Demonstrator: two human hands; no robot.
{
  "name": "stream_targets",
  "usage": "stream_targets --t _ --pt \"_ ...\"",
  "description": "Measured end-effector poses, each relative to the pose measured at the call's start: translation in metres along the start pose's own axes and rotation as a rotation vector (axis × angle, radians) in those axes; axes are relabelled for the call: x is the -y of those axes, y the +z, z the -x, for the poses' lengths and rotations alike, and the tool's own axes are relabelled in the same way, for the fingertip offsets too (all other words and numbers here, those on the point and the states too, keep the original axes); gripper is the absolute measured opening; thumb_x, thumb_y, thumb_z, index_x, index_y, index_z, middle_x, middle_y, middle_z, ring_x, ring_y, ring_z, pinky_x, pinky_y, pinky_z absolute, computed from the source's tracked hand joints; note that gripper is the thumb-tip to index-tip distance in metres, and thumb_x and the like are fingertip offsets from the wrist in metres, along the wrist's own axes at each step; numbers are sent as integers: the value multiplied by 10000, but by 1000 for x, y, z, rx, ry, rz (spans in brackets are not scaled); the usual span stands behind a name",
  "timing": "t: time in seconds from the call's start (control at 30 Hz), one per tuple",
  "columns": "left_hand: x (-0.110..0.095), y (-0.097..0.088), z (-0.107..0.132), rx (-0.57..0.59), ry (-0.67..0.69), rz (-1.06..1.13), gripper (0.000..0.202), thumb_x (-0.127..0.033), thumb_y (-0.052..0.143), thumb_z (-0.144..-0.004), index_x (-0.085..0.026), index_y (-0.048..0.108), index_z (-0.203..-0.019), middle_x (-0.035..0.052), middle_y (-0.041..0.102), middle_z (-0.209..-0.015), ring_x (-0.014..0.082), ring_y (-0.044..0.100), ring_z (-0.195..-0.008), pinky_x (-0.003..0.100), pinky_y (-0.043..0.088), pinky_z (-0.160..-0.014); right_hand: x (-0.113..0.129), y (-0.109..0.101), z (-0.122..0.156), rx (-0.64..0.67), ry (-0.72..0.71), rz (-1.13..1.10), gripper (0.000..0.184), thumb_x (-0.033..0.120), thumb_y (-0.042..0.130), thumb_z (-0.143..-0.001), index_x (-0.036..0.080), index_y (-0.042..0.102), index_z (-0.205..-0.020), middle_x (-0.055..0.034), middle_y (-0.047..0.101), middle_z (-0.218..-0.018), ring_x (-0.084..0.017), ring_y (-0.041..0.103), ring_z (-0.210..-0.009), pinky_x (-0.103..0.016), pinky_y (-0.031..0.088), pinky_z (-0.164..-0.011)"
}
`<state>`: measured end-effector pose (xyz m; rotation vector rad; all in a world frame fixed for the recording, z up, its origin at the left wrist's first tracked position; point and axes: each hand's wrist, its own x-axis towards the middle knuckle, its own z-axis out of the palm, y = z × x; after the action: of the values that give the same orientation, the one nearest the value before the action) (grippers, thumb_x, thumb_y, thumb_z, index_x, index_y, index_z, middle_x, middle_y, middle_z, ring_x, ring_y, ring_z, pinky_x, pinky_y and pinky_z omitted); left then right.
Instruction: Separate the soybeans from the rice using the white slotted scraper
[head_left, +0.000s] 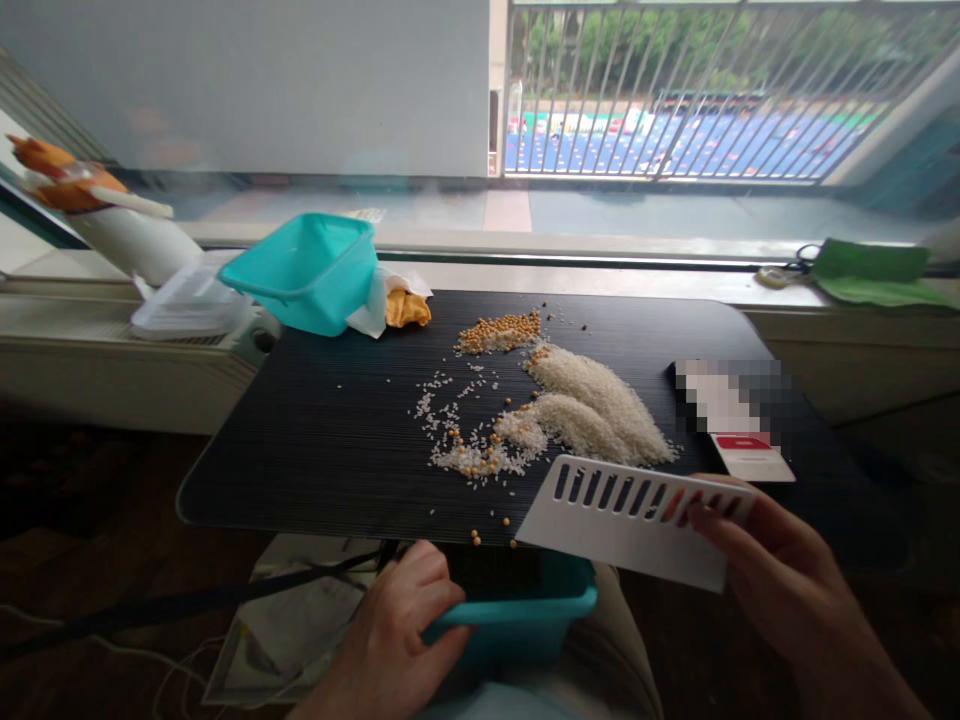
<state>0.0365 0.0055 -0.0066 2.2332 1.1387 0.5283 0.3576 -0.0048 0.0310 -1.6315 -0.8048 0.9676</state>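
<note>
My right hand [772, 565] grips a white plastic scraper [630, 530] with a row of slots along its upper edge. The scraper is tilted over the front edge of the black table [300, 440]. Just behind it lies a heap of white rice [600, 400]. Beyond the heap sits a small pile of yellow soybeans [499, 330]. Scattered rice mixed with some beans [472, 457] lies left of the heap. My left hand [412, 630] is closed on the rim of a turquoise plastic basin [517, 630], below the table's front edge. The basin's inside is mostly dark and hidden.
A second turquoise basin [315, 275] stands at the table's back left, beside a crumpled orange-and-white packet [407, 305]. A phone-like object [754, 460], partly blurred out, lies at the right. Green cloth [870, 270] rests on the windowsill. Cables [180, 660] run at lower left.
</note>
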Motion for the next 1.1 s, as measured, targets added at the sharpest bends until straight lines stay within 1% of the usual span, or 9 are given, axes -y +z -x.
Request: stream_targets --t 0.13,0.33,0.43,0.53,0.63,0.73,0.9,1.03,1.1 --pt "0 0 1 1 1 -8 199 -16 590 -807 -170 633 -690 32 585 -722 201 585 -744 272 434 -604 1 2 -1 49 11 3 280 483 795 -742 242 761 -881 -45 766 -762 -242 701 -645 -314 575 -545" --pt "1 0 3 22 -21 -23 186 -20 596 -799 -168 646 -698 32 588 -734 204 592 -755 280 450 -619 6 13 -4 -7 55 -105 280 480 844 -699 264 775 -863 -9 769 -771 -190 684 -668 -251 565 -593" --pt "0 0 2 27 -32 -17 188 -30 596 -812 -167 648 -695 34 590 -741 203 592 -756 283 452 -625 9 18 -6 15 77 -116 296 492 854 -685 266 781 -861 -1 768 -780 -177 674 -684 -231 552 -608" --pt "0 0 1 28 -29 -5 196 -8 591 -783 -166 635 -674 29 587 -723 201 588 -753 278 438 -614 11 18 -6 73 65 -85 323 512 859 -670 249 781 -840 -8 753 -751 -171 652 -667 -222 530 -587" --pt "0 0 0 25 -28 -9 191 -3 600 -761 -164 632 -663 25 587 -714 199 587 -750 276 434 -613 13 19 -4 88 34 -74 327 518 844 -691 242 777 -854 -16 748 -770 -180 655 -684 -236 538 -611" --pt "0 0 0 28 -36 -21 185 -12 616 -764 -163 638 -659 26 596 -723 197 594 -746 273 436 -612 16 26 -3 105 9 -74 319 515 833 -712 243 772 -867 -15 749 -796 -173 654 -705 -223 535 -622" --pt "0 -2 1 20 -36 -9 181 10 633 -724 -161 643 -667 22 602 -720 201 601 -750 272 431 -614 19 37 -2 197 -6 -47 304 513 799 -759 234 762 -873 -18 740 -760 -155 633 -654 -208 514 -579" --pt "1 -6 3 10 -55 14 187 13 624 -736 -161 650 -673 25 601 -739 198 603 -762 270 445 -627 22 43 -1 183 -48 -29 263 495 771 -794 246 756 -878 -13 744 -763 -164 649 -670 -215 534 -600" --pt "3 -7 4 5 -59 13 184 7 628 -748 -160 650 -674 25 597 -741 195 600 -758 270 449 -627 23 46 0 203 -49 -14 267 490 774 -790 242 763 -888 -12 741 -750 -160 646 -649 -211 534 -583"
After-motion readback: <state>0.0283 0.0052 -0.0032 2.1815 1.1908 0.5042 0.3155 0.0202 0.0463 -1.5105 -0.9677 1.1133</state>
